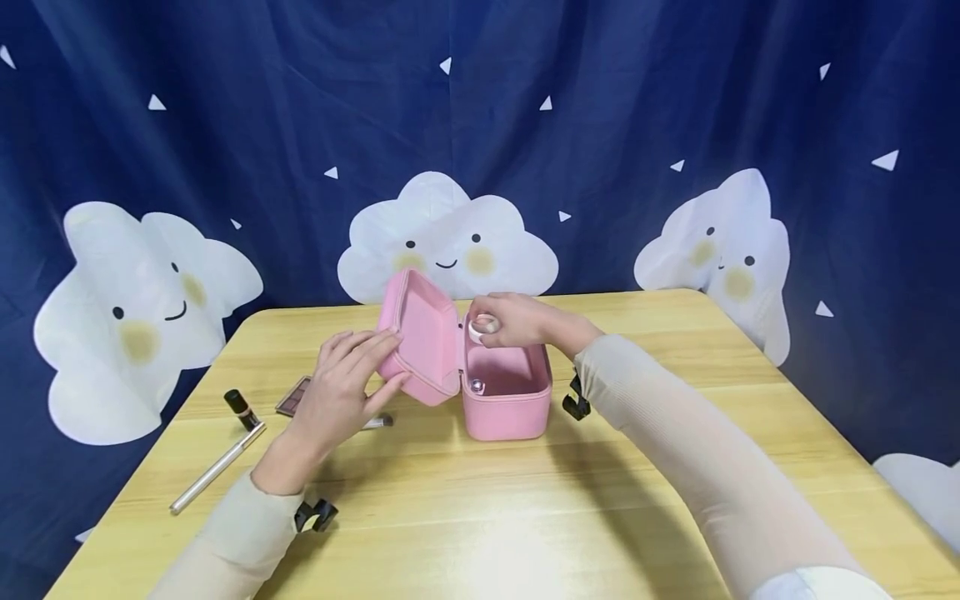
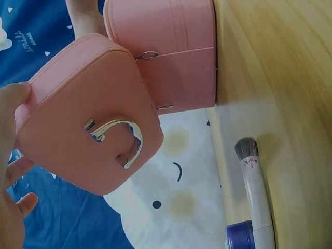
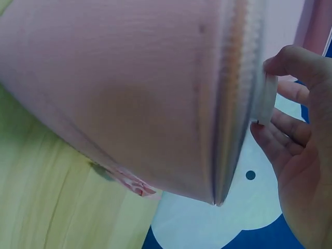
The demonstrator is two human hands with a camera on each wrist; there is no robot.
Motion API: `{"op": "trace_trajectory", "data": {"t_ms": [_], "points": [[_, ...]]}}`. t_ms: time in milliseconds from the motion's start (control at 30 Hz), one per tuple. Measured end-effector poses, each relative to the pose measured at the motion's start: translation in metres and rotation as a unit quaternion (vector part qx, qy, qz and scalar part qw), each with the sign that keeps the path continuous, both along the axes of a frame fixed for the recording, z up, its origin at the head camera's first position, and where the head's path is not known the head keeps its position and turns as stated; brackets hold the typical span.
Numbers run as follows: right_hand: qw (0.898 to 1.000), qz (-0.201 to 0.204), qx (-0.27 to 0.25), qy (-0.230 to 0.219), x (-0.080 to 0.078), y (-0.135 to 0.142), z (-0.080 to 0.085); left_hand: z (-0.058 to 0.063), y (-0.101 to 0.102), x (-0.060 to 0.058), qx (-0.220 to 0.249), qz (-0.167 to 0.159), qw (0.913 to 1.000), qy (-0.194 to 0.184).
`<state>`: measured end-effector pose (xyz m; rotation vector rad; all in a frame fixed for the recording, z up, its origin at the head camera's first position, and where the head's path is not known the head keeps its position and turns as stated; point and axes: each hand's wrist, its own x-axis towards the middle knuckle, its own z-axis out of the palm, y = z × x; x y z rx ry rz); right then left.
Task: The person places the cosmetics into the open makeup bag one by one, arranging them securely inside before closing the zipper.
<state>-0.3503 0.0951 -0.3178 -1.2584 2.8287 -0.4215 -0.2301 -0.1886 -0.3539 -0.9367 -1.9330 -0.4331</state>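
Observation:
A pink vanity case [image 1: 507, 417] stands on the table, its lid [image 1: 427, 333] swung open to the left. My left hand [image 1: 341, 383] grips the lid's outer edge; the left wrist view shows the lid's metal handle [image 2: 136, 137]. Over the back of the case's opening, my right hand [image 1: 513, 321] pinches a small, round white thing [image 1: 480, 331], maybe a jar or compact. In the right wrist view that white thing [image 3: 267, 98] appears edge-on, just past the zipped rim. Inside the case's front left corner sits a shiny silver-topped item [image 1: 477, 386].
Left of the case lie a makeup brush [image 2: 254, 192], an eyeshadow palette [image 1: 291, 398] partly behind my left hand, a black-capped tube [image 1: 238, 407] and a slim silver tube [image 1: 217, 468]. Behind the table hangs a blue curtain [image 1: 300, 100] with clouds.

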Motion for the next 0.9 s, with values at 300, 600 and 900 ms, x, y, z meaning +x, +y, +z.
{"op": "trace_trajectory", "data": {"t_ms": [300, 600, 900], "points": [[0.999, -0.021, 0.021, -0.028, -0.017, -0.009, -0.014, -0.002, 0.0, 0.0, -0.001, 0.002, 1.0, 0.002], [0.997, -0.017, 0.063, -0.041, -0.026, -0.014, -0.018, -0.002, -0.001, -0.001, 0.003, -0.001, 1.0, 0.008], [0.99, -0.023, 0.122, -0.069, -0.027, -0.019, -0.003, -0.002, -0.003, -0.002, -0.001, 0.002, 1.0, 0.0]]}}
